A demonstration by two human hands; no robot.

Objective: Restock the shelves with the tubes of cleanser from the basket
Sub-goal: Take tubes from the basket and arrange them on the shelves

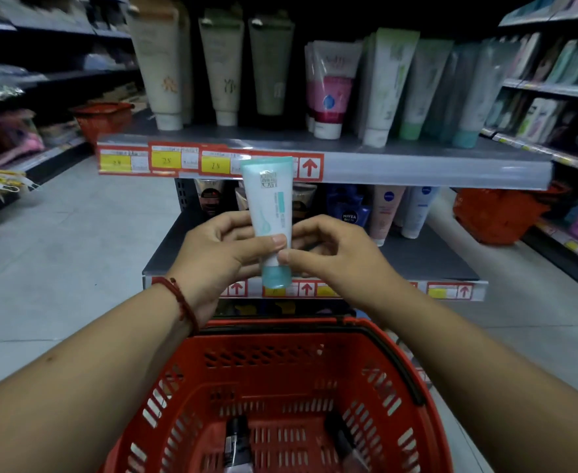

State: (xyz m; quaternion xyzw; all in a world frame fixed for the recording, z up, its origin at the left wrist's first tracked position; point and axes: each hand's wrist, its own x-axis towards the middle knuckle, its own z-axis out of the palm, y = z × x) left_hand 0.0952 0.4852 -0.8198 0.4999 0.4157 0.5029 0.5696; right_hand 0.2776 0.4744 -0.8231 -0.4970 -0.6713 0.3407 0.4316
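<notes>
A white and teal tube of cleanser [269,199] stands upright, cap down, held in front of the shelves. My left hand [219,254] grips its lower part with the thumb across the front. My right hand [332,254] pinches the tube just above the teal cap. Below them is the red basket [376,356], with two dark tubes [236,442] lying at its bottom. The upper shelf [417,165] carries upright cleanser tubes [328,87]. The lower shelf [427,257] holds several tubes at its back.
Price labels with red arrows run along both shelf edges. Another red basket [104,119] sits on the left aisle shelving, and an orange one [499,213] stands at the right. Stocked shelves flank both sides over a grey tiled floor [75,240].
</notes>
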